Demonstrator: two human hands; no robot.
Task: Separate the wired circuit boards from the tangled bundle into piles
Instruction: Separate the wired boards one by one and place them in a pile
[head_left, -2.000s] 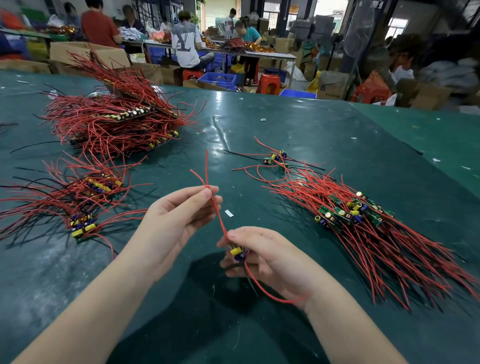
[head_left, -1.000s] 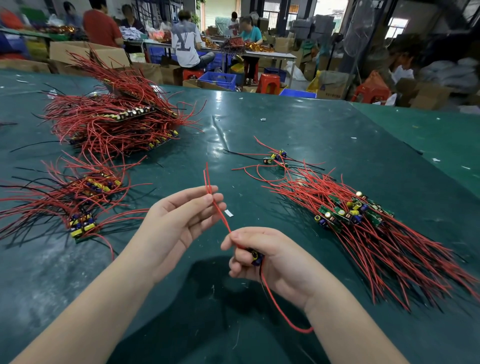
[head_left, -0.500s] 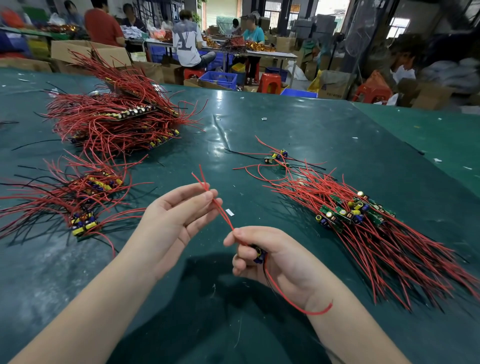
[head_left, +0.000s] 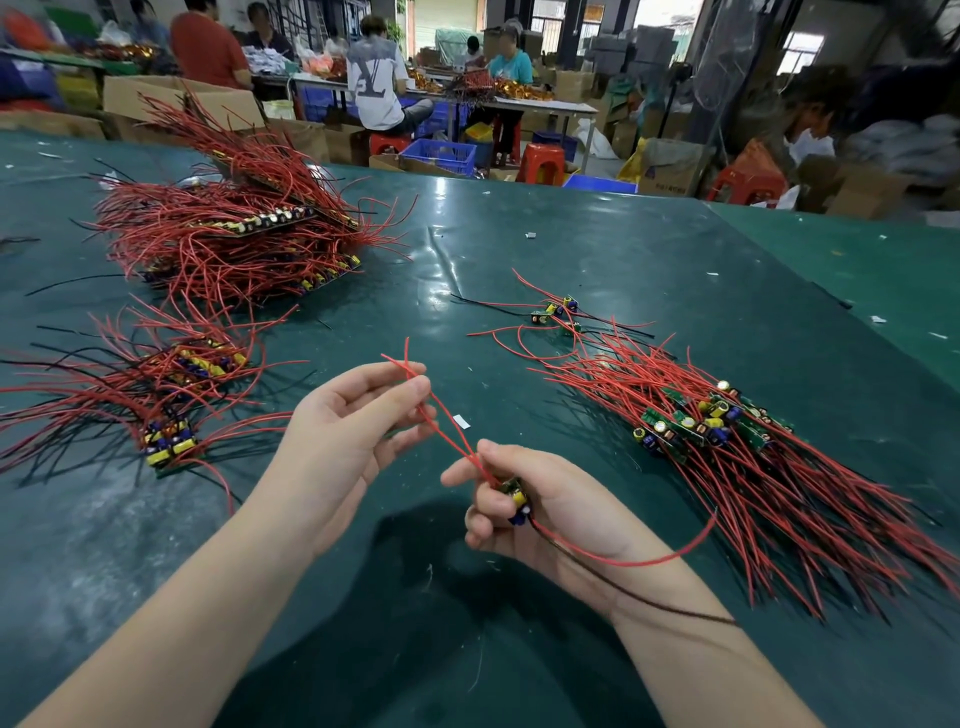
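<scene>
So the one circuit board (head_left: 514, 496) being worked on right now sits in the right hand (head_left: 545, 504), fingers curled round it in a firm grip, well off the tabletop (head_left: 597, 249); its red leads (head_left: 441, 431) run up and away to the left hand (head_left: 353, 421), whose grip is a light pinch on the wire ends between thumb and fingertips, other fingers loosely spread; one red wire and a dark one trail back over the right wrist.

As for progress, I'd say somewhere in the middle, maybe less; taking that held board as the landmark: to its right lies a tidy pile (head_left: 727, 441) with wires all combed one way, which looks like finished work; just beyond it a couple of loose boards (head_left: 556, 312) sit apart; to its left a smaller messy pile (head_left: 171, 400) with red and black leads crossing; far beyond it on the left the big bundle (head_left: 234, 234) looks thoroughly tangled, and that's the bulk of what's left.

Can't tell which pile this board is headed for; my guess is the combed one.
</scene>
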